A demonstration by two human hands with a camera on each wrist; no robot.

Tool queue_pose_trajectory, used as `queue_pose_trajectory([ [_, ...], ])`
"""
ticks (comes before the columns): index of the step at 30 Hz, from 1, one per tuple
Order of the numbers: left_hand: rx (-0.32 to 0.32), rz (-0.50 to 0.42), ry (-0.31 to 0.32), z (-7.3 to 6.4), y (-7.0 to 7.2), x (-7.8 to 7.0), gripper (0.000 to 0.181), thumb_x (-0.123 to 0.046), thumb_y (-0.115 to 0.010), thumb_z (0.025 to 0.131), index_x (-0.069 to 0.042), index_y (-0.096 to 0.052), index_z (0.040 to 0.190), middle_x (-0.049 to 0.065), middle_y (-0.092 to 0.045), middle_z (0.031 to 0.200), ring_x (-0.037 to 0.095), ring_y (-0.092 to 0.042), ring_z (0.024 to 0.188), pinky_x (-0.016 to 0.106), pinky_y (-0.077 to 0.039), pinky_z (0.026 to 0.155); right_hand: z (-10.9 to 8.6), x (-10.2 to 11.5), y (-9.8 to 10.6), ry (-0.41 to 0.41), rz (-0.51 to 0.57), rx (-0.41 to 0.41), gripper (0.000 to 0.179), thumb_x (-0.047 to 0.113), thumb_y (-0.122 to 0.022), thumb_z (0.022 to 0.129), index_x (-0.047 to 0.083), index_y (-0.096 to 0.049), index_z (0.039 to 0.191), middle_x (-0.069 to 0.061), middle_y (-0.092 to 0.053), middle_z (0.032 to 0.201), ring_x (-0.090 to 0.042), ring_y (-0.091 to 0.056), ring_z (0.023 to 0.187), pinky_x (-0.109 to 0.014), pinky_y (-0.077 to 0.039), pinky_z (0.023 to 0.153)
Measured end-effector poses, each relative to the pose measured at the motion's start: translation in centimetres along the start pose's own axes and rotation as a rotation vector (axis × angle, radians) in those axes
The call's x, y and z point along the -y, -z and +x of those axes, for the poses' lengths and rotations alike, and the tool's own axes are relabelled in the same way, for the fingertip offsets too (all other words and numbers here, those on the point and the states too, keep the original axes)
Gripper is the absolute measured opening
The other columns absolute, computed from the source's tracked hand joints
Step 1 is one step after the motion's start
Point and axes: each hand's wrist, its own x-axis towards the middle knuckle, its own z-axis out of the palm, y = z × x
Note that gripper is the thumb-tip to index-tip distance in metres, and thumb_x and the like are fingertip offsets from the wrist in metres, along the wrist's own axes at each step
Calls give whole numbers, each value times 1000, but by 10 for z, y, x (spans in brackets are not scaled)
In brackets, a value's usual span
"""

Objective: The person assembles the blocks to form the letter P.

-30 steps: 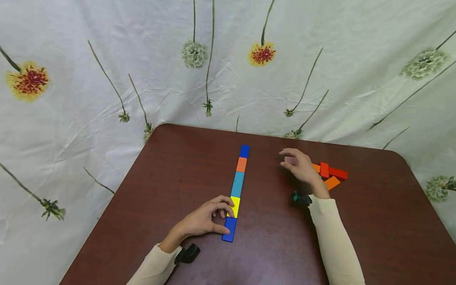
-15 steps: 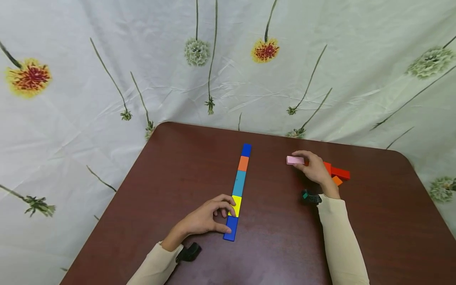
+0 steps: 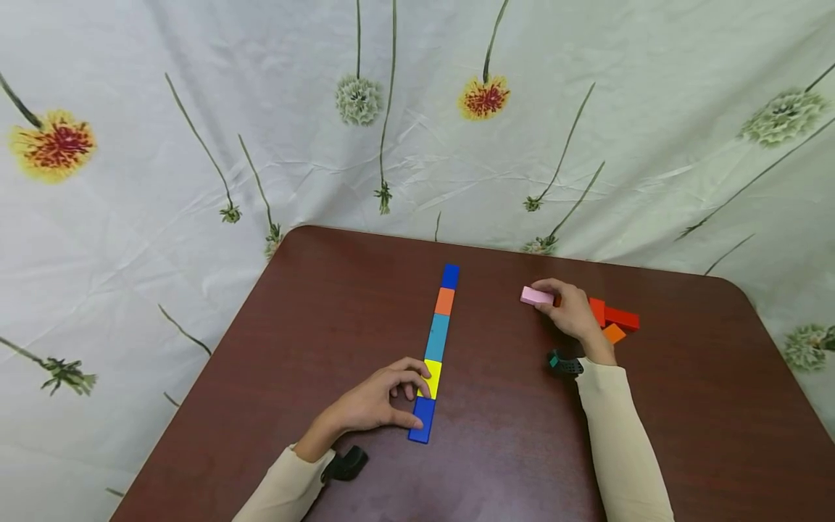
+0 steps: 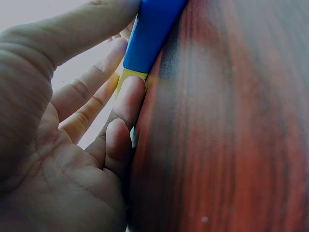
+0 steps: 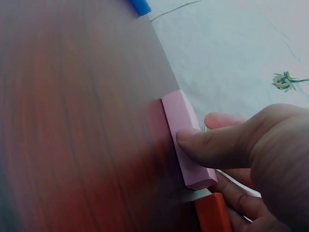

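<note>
A straight row of flat wooden blocks runs across the table: a small blue block (image 3: pixel 451 275) at the far end, then an orange block (image 3: pixel 444 301), a teal block (image 3: pixel 437 337), a yellow block (image 3: pixel 433 371) and a longer blue block (image 3: pixel 421 424) nearest me. My left hand (image 3: pixel 375 402) lies along the near end, its thumb touching the near blue block and loosely bent fingers at the yellow one. To the right of the row, my right hand (image 3: pixel 570 312) pinches a pink block (image 5: pixel 178 116) by its sides, thumb opposite the fingers.
Behind my right hand lie loose pieces: a red block (image 3: pixel 596 312), a longer red block (image 3: pixel 622 319) and an orange block (image 3: pixel 614 334). The brown table (image 3: pixel 496 435) ends at the back against a flower-printed cloth (image 3: pixel 280 87).
My right hand has shifted to the right, uncovering the pink block that its fingers mostly hid, and now grips that block's right part. The left hand and the row stay as they were.
</note>
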Motion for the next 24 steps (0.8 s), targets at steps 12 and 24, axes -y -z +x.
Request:
queue_pose_trajectory([
  [12,2,-3,3,0,0,-2,32,-27,-85,81,-24,-69,108,-6,-51,133,12,-56,94,27,-43,83,4,12,-13,25,35,-21,30,4,-66,95,2,-66,125,-26,-61,130,-41,-56,110,-56,-47,97],
  [24,3,-2,-13,-2,1,0,33,-27,-86,80,-24,-69,108,-6,-51,132,13,-56,94,26,-43,82,20,40,-42,89,51,1,31,6,-65,96,1,-64,127,-23,-60,130,-41,-56,118,-54,-44,102],
])
